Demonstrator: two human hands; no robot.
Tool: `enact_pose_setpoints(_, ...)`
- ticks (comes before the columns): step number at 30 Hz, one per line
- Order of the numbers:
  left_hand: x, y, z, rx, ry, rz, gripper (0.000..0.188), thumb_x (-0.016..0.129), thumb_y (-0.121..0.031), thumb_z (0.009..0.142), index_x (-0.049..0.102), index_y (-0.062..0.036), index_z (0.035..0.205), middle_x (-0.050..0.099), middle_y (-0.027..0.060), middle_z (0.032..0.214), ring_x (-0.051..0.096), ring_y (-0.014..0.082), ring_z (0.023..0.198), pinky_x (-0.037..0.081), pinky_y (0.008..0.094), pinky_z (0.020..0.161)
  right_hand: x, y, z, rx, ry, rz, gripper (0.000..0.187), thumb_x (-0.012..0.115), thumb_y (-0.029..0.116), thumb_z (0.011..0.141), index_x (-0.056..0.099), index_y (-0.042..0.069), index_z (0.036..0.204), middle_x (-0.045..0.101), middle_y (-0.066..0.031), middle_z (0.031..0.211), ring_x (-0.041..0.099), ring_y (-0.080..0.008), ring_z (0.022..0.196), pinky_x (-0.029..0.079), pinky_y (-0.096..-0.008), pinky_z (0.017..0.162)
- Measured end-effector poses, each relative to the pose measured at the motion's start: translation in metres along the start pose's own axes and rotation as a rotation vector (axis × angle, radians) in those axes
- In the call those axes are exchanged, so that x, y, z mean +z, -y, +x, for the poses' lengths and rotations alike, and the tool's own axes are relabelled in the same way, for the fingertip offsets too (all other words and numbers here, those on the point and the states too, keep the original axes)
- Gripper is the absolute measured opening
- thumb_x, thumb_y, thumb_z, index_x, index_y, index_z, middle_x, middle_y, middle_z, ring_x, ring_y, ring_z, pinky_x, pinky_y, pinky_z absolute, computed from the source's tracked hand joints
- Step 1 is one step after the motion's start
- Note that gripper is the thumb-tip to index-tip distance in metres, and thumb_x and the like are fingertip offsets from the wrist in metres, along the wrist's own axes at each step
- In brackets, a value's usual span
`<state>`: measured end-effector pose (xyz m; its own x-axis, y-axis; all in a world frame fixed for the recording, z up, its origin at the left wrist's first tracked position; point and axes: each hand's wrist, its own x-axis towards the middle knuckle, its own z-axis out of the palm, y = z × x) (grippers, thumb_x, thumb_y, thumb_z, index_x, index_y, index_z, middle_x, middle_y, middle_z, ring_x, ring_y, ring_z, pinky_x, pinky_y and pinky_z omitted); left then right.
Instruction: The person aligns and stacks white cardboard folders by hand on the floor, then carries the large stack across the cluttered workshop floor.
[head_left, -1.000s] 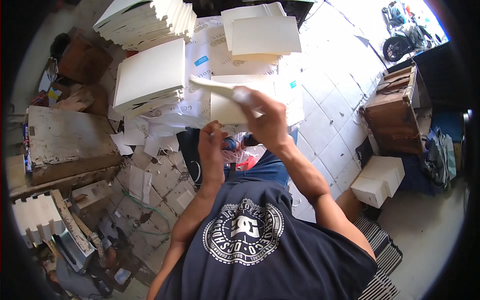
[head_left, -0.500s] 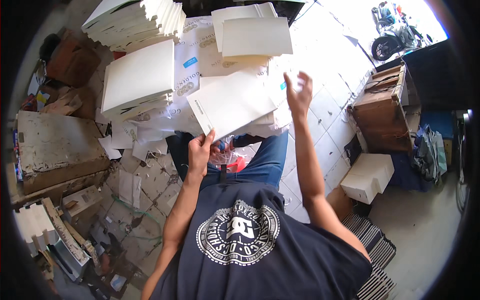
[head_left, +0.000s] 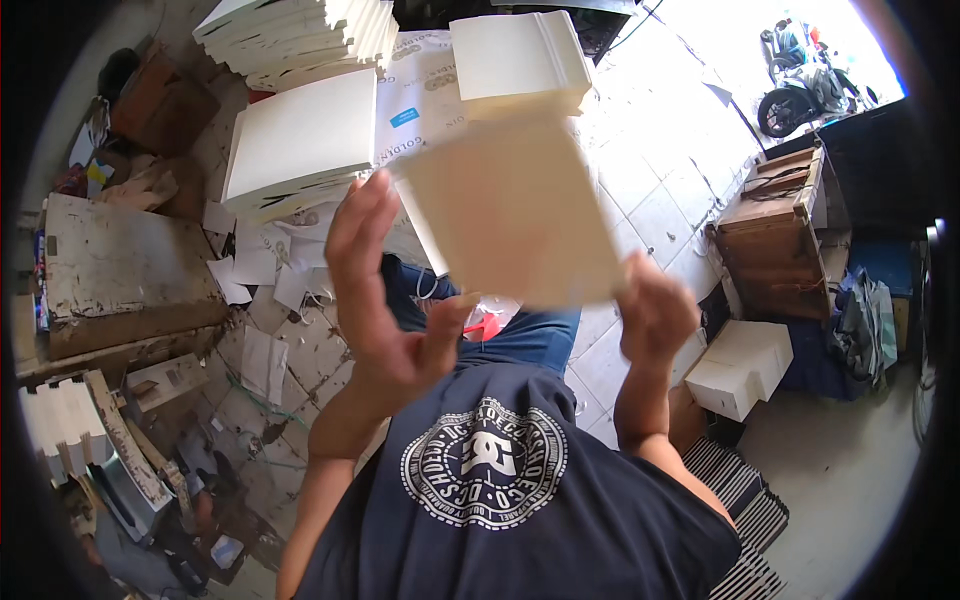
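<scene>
The left hand [head_left: 375, 295] stands wide, fingers raised and thumb spread away from them, and whether its thumb touches anything is hard to tell; the right hand [head_left: 657, 312] is blurred, but its curled fingers seem to pinch the near right corner of a pale paper block [head_left: 515, 215]. With most of the hold apparently at that one corner, the block could twist or sag toward the left hand, its leaves could slide out of line, or the corner could crease under a tight pinch. A loose right-hand grip might let it slip down between the hands onto the jeans [head_left: 548, 338] or the red item [head_left: 485, 327] at the lap. The block lies between the two hands, tilted and raised, its left edge beside the left fingers, its near left corner close by the left thumb. A lighter strip shows along that edge, perhaps another sheet. Just beyond the left fingertips sits a paper stack [head_left: 300, 130], which a careless sweep of that hand might knock askew. Farther off, ahead of the block and between the hands' lines, another pile [head_left: 515, 60] rests on the printed white covering [head_left: 428, 68].
</scene>
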<state>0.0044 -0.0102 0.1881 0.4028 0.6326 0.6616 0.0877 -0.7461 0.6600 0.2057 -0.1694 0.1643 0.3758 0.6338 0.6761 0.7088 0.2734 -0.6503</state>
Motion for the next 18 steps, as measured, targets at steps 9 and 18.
enact_pose_setpoints(9, 0.045, 0.047, -0.065, -0.034, 0.271, 0.118, 0.029, 0.064, -0.022, 0.093, 0.054, -0.0074, 0.07, 0.053, 0.0056, 0.059, 0.055, 0.0271, 0.057, 0.037, 0.0386, 0.061, 0.038, 0.011, -0.052, 0.538, 0.426, 0.236, 0.013, 0.063, 0.002, 0.091, 0.062, -0.003, 0.102, 0.067, -0.0126, 0.085, 0.067, -0.0196, 0.074, 0.052, -0.0332, 0.066)
enact_pose_setpoints(18, 0.053, 0.048, -0.095, -0.075, 0.163, 0.152, 0.021, 0.071, -0.005, 0.085, 0.069, -0.0013, 0.106, 0.067, 0.0138, 0.098, 0.066, 0.0298, 0.086, 0.052, 0.0373, 0.075, 0.094, -0.006, -0.052, 0.725, 0.268, 0.251, 0.011, 0.057, 0.004, 0.095, 0.062, -0.004, 0.101, 0.061, -0.0106, 0.071, 0.057, -0.0069, 0.066, 0.048, -0.0257, 0.061)
